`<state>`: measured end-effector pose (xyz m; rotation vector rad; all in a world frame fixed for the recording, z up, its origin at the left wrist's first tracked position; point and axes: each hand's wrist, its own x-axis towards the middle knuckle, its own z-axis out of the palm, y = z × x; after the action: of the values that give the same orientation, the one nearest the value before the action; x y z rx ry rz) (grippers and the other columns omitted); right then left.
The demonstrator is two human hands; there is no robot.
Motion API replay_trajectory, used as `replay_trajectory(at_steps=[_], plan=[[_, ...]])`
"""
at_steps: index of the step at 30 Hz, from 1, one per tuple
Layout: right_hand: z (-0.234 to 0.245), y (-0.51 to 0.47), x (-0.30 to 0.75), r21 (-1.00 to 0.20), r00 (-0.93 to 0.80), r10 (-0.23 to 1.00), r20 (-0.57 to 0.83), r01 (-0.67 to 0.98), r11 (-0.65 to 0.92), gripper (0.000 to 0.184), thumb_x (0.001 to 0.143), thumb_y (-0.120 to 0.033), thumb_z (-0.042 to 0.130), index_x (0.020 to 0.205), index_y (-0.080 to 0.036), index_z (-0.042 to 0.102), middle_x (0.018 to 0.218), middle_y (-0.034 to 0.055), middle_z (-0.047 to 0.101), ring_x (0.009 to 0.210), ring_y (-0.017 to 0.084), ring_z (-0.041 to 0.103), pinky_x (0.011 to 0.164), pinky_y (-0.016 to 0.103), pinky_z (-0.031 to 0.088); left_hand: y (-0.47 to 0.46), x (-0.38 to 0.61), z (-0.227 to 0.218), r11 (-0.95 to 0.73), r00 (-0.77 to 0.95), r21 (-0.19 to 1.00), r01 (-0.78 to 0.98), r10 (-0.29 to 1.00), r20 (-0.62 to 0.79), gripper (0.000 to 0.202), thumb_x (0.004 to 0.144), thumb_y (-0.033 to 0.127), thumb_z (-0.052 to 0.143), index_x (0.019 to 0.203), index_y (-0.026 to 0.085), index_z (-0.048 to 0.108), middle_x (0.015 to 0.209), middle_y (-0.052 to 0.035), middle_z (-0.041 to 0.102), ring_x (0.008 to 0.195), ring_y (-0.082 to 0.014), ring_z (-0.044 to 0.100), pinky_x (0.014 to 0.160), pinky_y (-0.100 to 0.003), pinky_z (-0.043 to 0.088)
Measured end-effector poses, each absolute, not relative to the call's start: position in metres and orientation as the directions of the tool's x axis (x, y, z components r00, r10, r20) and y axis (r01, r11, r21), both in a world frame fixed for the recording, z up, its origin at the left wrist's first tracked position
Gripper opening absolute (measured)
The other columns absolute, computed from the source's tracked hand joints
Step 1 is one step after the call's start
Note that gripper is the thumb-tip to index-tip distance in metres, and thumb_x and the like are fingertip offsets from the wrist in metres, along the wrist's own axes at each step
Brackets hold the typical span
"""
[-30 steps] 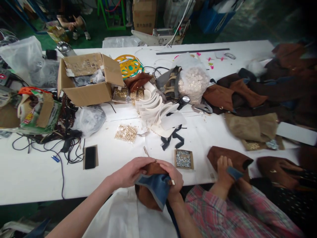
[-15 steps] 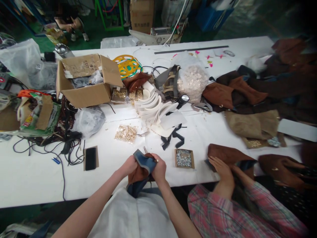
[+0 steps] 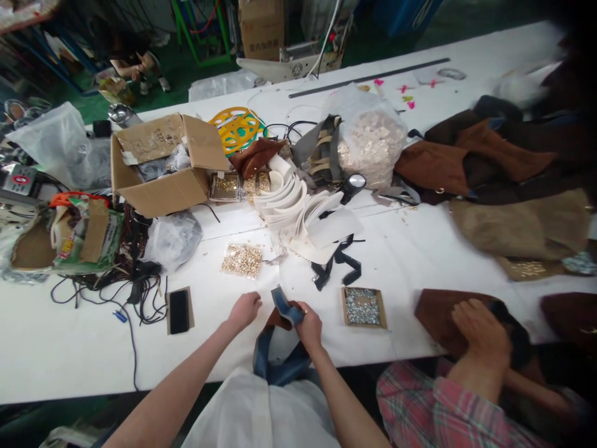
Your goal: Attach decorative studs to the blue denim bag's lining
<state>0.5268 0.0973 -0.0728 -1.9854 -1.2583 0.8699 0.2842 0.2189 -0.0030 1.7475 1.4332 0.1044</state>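
Note:
My left hand (image 3: 244,310) is over the white table, just left of the cloth piece and apart from it. Its fingers are loosely curled, and nothing shows between them. My right hand (image 3: 308,326) grips a brown and blue cloth piece (image 3: 278,366) by its folded upper end. A small pale tip shows by the right fingers; I cannot make out what it belongs to. The cloth's lower part forms a blue loop against my white apron. Beyond my hands lies a clear bag of gold-coloured studs (image 3: 242,260). A small box of silver studs (image 3: 362,307) stands to the right.
A phone (image 3: 179,311) and black cords lie at left, before an open cardboard box (image 3: 161,193). Curved white strips (image 3: 291,205) and black straps (image 3: 342,261) are ahead. At right, a co-worker's hand (image 3: 482,330) rests on brown cloth (image 3: 436,317).
My left hand has let go of the cloth and is now apart from it. The right hand still holds the cloth, whose blue loop has spread wider. The view has shifted slightly.

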Motion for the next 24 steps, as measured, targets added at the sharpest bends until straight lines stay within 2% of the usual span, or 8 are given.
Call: replay_trajectory(at_steps=[2, 5, 9, 12, 15, 19, 24], plan=[[-0.075, 0.099, 0.53, -0.791, 0.323, 0.924, -0.205, 0.501, -0.351, 0.039, 0.087, -0.025, 0.06, 0.123, -0.03, 0.075, 0.121, 0.0033, 0.082, 0.11, 0.028, 0.076, 0.095, 0.037, 0.057, 0.266, 0.295, 0.001, -0.059, 0.305, 0.564, 0.824, 0.885, -0.353, 0.021, 0.102, 0.028, 0.054, 0.102, 0.018, 0.072, 0.105, -0.0163, 0.076, 0.099, -0.0312, 0.068, 0.087, -0.042, 0.047], [-0.077, 0.099, 0.534, -0.787, 0.332, 0.919, -0.213, 0.498, -0.363, 0.035, 0.09, -0.029, 0.061, 0.122, -0.029, 0.075, 0.118, 0.005, 0.082, 0.108, 0.029, 0.076, 0.093, 0.038, 0.057, 0.336, 0.317, 0.007, -0.161, 0.309, 0.445, 0.881, 0.908, -0.282, 0.021, 0.103, 0.027, 0.052, 0.106, 0.02, 0.071, 0.112, -0.0142, 0.075, 0.104, -0.03, 0.067, 0.088, -0.04, 0.046], [-0.079, 0.101, 0.537, -0.812, 0.323, 0.923, -0.207, 0.47, -0.347, 0.034, 0.091, -0.03, 0.062, 0.123, -0.03, 0.074, 0.119, 0.0051, 0.081, 0.11, 0.03, 0.075, 0.095, 0.039, 0.058, 0.404, 0.348, 0.003, -0.256, 0.33, 0.276, 0.926, 0.906, -0.264, 0.015, 0.098, 0.028, 0.063, 0.101, 0.019, 0.074, 0.111, -0.0163, 0.076, 0.109, -0.0321, 0.065, 0.1, -0.044, 0.044], [-0.084, 0.102, 0.54, -0.811, 0.337, 0.922, -0.193, 0.474, -0.343, 0.035, 0.09, -0.029, 0.061, 0.122, -0.031, 0.075, 0.121, 0.0038, 0.081, 0.111, 0.029, 0.075, 0.098, 0.04, 0.058, 0.426, 0.366, -0.007, -0.31, 0.355, 0.191, 0.931, 0.892, -0.28, 0.018, 0.097, 0.032, 0.069, 0.103, 0.017, 0.076, 0.108, -0.0174, 0.076, 0.113, -0.0336, 0.063, 0.106, -0.047, 0.041], [-0.09, 0.102, 0.542, -0.797, 0.354, 0.915, -0.194, 0.488, -0.357, 0.035, 0.091, -0.027, 0.058, 0.121, -0.03, 0.075, 0.118, 0.0039, 0.081, 0.109, 0.029, 0.074, 0.097, 0.04, 0.059, 0.433, 0.376, -0.018, -0.357, 0.385, 0.148, 0.922, 0.873, -0.299, 0.016, 0.098, 0.031, 0.07, 0.101, 0.017, 0.077, 0.11, -0.0187, 0.076, 0.116, -0.0337, 0.062, 0.107, -0.046, 0.039], [-0.09, 0.103, 0.544, -0.793, 0.352, 0.912, -0.209, 0.484, -0.369, 0.035, 0.092, -0.026, 0.058, 0.122, -0.028, 0.075, 0.118, 0.0056, 0.081, 0.11, 0.03, 0.073, 0.099, 0.04, 0.058, 0.44, 0.382, -0.027, -0.401, 0.426, 0.146, 0.905, 0.848, -0.315, 0.016, 0.098, 0.029, 0.07, 0.104, 0.016, 0.077, 0.115, -0.0183, 0.075, 0.119, -0.0335, 0.062, 0.106, -0.044, 0.04], [-0.081, 0.107, 0.546, -0.801, 0.339, 0.917, -0.21, 0.477, -0.36, 0.032, 0.091, -0.026, 0.059, 0.118, -0.031, 0.075, 0.116, 0.0038, 0.081, 0.108, 0.029, 0.073, 0.098, 0.04, 0.057, 0.454, 0.385, -0.031, -0.408, 0.44, 0.165, 0.898, 0.816, -0.376, 0.015, 0.096, 0.028, 0.072, 0.105, 0.019, 0.08, 0.111, -0.014, 0.078, 0.103, -0.0292, 0.068, 0.088, -0.037, 0.045]])
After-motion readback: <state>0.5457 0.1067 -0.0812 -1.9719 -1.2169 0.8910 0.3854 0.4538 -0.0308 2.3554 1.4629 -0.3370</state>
